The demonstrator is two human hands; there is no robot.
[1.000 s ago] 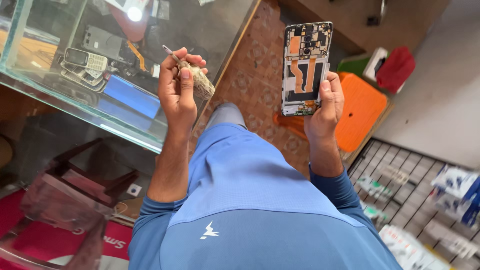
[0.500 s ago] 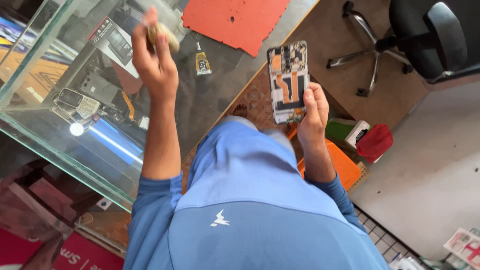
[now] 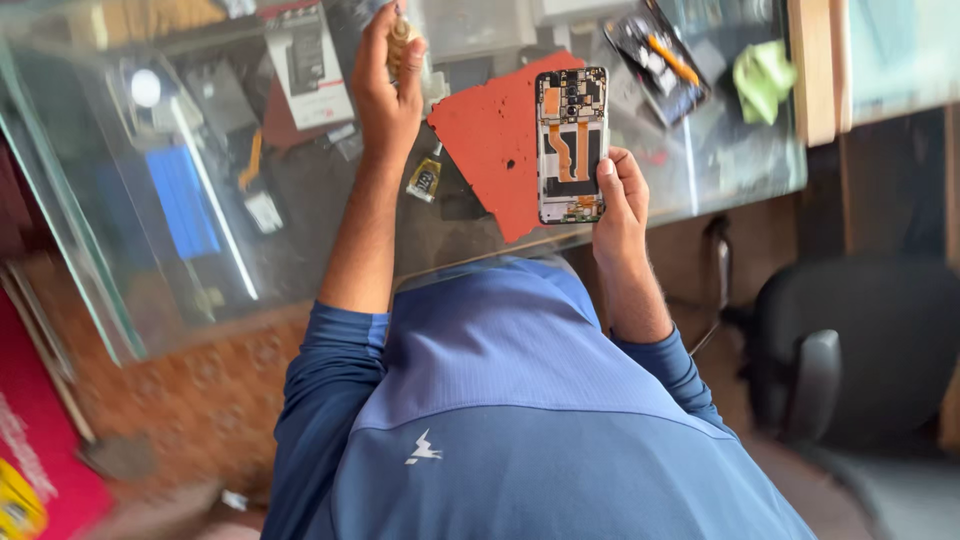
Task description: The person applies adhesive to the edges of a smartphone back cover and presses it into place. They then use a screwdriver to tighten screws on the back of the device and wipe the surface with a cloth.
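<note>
Now both hands sit over the glass counter (image 3: 200,300), right hand (image 3: 620,205) gripping the opened phone (image 3: 572,145), left hand (image 3: 388,80) clutching a small tool (image 3: 402,35).

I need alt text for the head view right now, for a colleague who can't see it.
Seen from above, a person in a blue shirt holds an opened phone, circuit boards exposed, in the right hand over a glass counter. The left hand grips a small tan tool beside a red mat.
</note>
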